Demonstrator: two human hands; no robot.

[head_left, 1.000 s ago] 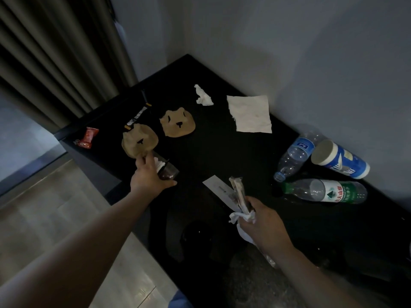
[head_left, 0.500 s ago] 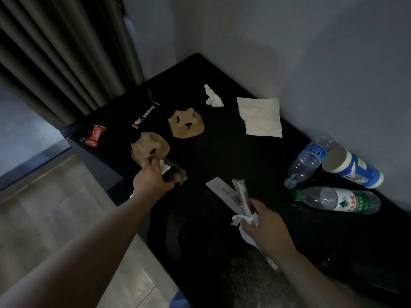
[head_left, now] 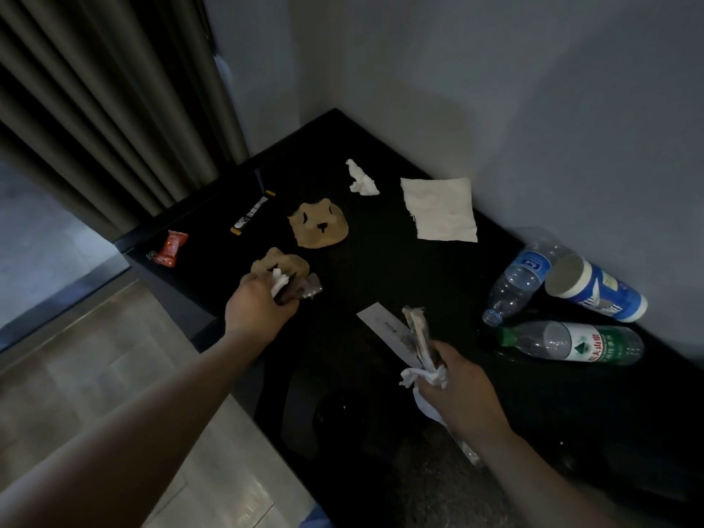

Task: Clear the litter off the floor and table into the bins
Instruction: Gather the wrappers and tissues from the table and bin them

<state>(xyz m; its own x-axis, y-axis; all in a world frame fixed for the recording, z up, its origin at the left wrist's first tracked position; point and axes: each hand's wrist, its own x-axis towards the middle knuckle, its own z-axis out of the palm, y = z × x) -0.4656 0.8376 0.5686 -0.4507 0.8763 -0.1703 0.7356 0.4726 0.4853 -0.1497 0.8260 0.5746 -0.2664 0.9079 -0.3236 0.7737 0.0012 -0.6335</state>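
Observation:
Litter lies on a black table (head_left: 381,268). My left hand (head_left: 255,310) grips a clear crumpled wrapper (head_left: 304,290) with a bit of white tissue, just in front of a tan bear-face cutout (head_left: 280,262). My right hand (head_left: 461,390) holds a bundle of wrappers (head_left: 417,329) and white tissue (head_left: 423,377) above a white paper strip (head_left: 384,329). A second bear-face cutout (head_left: 319,222), a crumpled tissue (head_left: 362,179), a flat napkin (head_left: 440,209), a red packet (head_left: 171,248) and a black sachet (head_left: 252,212) lie farther back.
At the right against the wall lie two plastic bottles (head_left: 522,276) (head_left: 571,342) and a blue-and-white tub (head_left: 598,289). Curtains (head_left: 106,108) hang at the left. Pale tiled floor (head_left: 95,375) runs left of the table. No bin is in view.
My left hand closed on the clear wrapper and tissue and lifted them slightly off the table beside the near cutout. My right hand kept its bundle.

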